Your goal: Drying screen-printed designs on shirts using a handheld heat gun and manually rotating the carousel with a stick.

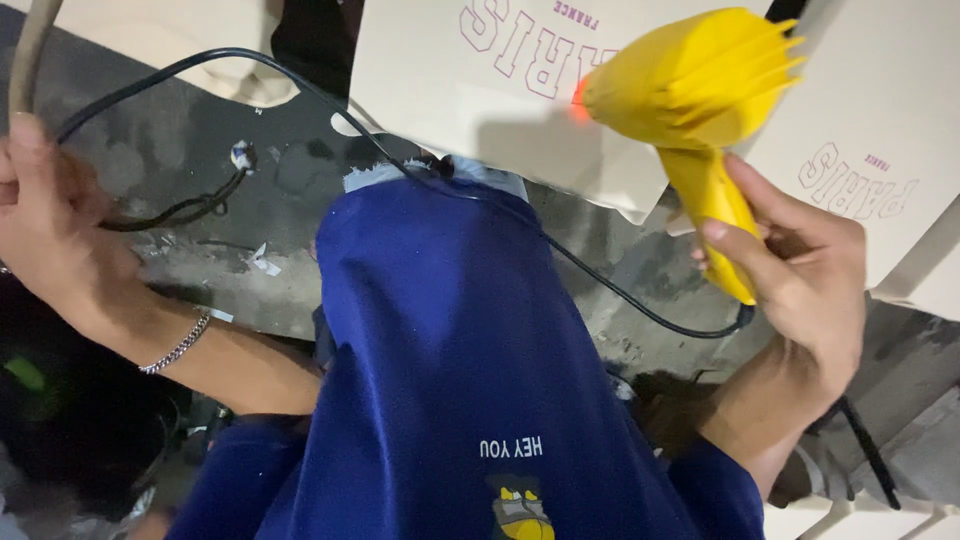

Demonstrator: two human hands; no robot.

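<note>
The right hand [800,270], fingers wrapped around the handle, aims the yellow hair dryer [700,90] at the cream printed fabric [480,110] at the far side, and lingering there could scorch it, while the left hand [50,220], loosely curled, lifts the black cord [300,85], which could snag.
</note>
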